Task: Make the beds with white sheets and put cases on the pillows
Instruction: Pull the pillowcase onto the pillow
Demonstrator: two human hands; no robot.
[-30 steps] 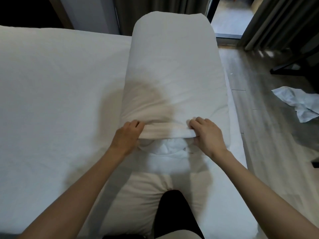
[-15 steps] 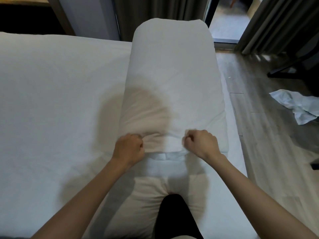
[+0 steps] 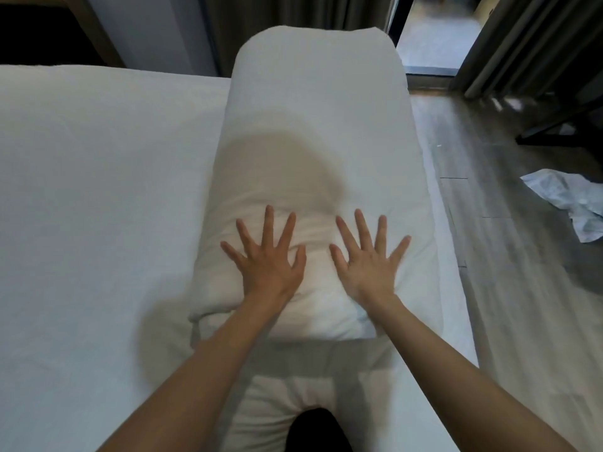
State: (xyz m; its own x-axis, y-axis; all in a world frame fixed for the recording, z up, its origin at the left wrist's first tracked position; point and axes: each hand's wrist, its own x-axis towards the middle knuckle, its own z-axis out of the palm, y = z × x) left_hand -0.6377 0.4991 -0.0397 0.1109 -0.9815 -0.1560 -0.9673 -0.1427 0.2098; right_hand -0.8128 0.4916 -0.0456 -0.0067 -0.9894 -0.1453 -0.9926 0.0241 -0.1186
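Now both hands lie flat on the pillow (image 3: 313, 151), palms down on its near end. The left hand (image 3: 267, 265) sits a little left of the pillow's middle line and the right hand (image 3: 367, 269) a little right of it, with a strip of white cloth showing between the thumbs. On each hand the fingers (image 3: 269, 220) are straight and spread wide; they press on the cloth and hold nothing. Both bare forearms reach in from the bottom corners.

The pillow is in a white case (image 3: 319, 93) and lies lengthwise along the right side of the bed (image 3: 437, 288), running away from the person toward the curtains (image 3: 509, 44). A soft shadow falls across its middle, and the case puckers in small folds around the fingers. A white sheet (image 3: 81, 223) covers the bed and lies smooth to the left of the pillow.

Just nearer than the pillow, a second white bulge (image 3: 277, 402) lies on the bed; whether it is another pillow I cannot tell. A dark rounded shape (image 3: 316, 432) sits at the bottom edge.

To the right is a wood floor (image 3: 522, 321), with a crumpled white cloth (image 3: 567, 203) on it, well apart from the bed. A dark furniture leg (image 3: 561, 125) stands beyond the cloth.
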